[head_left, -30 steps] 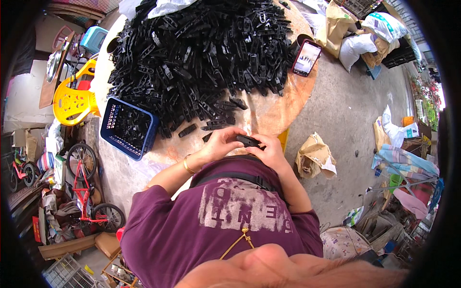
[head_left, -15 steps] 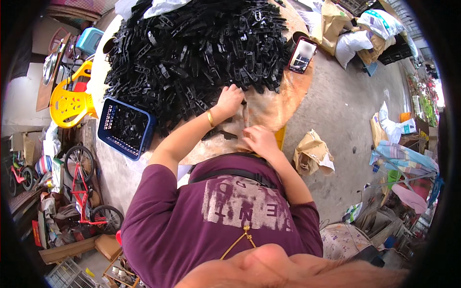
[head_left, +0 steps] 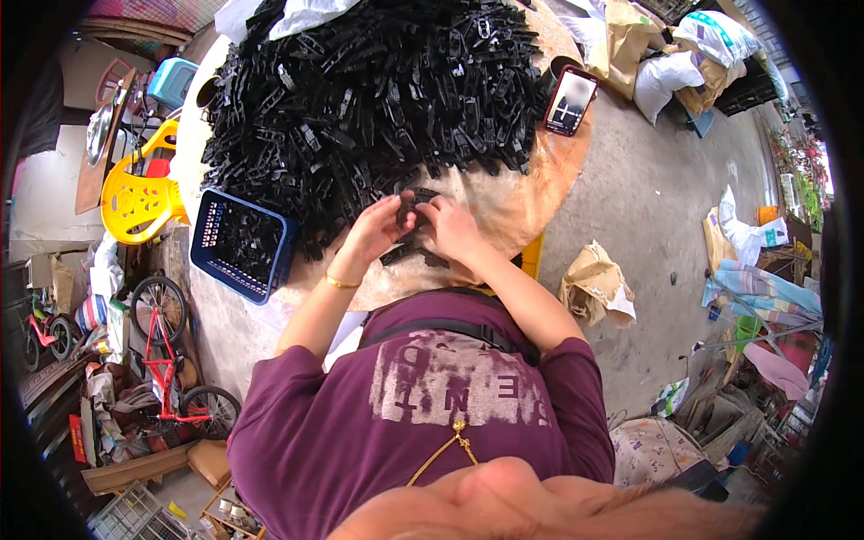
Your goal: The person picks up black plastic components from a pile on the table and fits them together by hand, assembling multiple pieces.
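A large heap of long, narrow black plastic pieces point(head_left: 360, 99) covers most of the round table. Just at its near edge, my two hands meet over a black plastic piece point(head_left: 420, 195). My left hand point(head_left: 371, 231), with a gold bangle at the wrist, has its fingers curled at the piece's left side. Fingertips of my right hand point(head_left: 453, 227) pinch it from the right. Its exact shape is partly hidden by the fingers. A few more loose black pieces point(head_left: 416, 256) lie on the tabletop below my hands, close to my body.
A blue basket point(head_left: 286, 261) holding small black parts stands left of the heap. A phone point(head_left: 571, 101) leans at the table's right edge point(head_left: 540, 180). Left are a yellow chair point(head_left: 139, 205) and a red bicycle point(head_left: 160, 369); a crumpled paper bag point(head_left: 596, 286) sits on the right floor.
My left hand has drawn back from the heap toward me. My right hand has moved up and left from the table's near edge, and both now meet at a black piece.
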`<state>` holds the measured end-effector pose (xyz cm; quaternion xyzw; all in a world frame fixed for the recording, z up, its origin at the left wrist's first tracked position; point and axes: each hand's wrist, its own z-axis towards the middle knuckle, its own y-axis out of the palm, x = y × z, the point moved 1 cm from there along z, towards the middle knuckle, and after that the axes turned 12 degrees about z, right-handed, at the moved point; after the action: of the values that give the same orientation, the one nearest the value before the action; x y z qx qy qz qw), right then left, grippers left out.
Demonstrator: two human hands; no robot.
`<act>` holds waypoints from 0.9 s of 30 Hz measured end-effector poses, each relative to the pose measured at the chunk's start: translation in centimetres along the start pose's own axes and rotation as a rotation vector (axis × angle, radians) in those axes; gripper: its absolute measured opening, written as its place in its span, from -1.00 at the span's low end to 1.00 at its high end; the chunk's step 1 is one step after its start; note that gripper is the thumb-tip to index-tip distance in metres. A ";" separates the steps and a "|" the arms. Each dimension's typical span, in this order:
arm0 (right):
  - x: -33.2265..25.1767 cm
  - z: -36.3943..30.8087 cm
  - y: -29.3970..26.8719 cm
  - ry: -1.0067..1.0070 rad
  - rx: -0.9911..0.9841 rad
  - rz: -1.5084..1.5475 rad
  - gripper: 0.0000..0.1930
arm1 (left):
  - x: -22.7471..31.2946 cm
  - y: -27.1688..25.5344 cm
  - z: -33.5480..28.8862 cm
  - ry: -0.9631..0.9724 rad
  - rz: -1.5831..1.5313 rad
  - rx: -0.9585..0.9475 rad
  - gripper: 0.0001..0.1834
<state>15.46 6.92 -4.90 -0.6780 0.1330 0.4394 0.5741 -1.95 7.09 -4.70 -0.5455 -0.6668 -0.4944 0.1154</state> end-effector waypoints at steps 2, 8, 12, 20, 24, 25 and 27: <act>0.6 0.8 0.1 0.005 -0.032 -0.014 -0.65 | -0.3 0.5 -1.5 -0.025 -0.213 -0.035 -0.62; 1.2 0.4 -1.1 0.056 0.188 0.202 -0.76 | -1.1 0.9 -3.2 0.040 -0.255 -0.201 -0.59; 0.9 -1.5 -3.6 0.390 0.120 1.042 -0.72 | -1.1 1.3 -3.3 0.019 -0.187 -0.163 -0.59; -2.2 -4.9 -3.8 0.542 -0.008 1.404 -0.67 | -1.4 4.6 -3.4 0.183 0.128 -0.147 -0.66; -2.5 -5.4 -3.9 0.510 0.001 1.308 -0.69 | -1.6 4.7 -3.1 0.268 0.428 -0.070 -0.66; -2.6 -5.5 -3.9 0.481 0.002 1.262 -0.68 | -1.5 4.8 -3.1 0.262 0.445 -0.052 -0.66; -2.7 -5.5 -3.7 0.451 0.004 1.216 -0.68 | -1.2 5.0 -3.2 0.257 0.466 -0.036 -0.66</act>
<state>18.92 2.24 -0.67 -0.5561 0.6113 0.5327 0.1822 1.49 3.40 -1.33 -0.6190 -0.4944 -0.5313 0.3001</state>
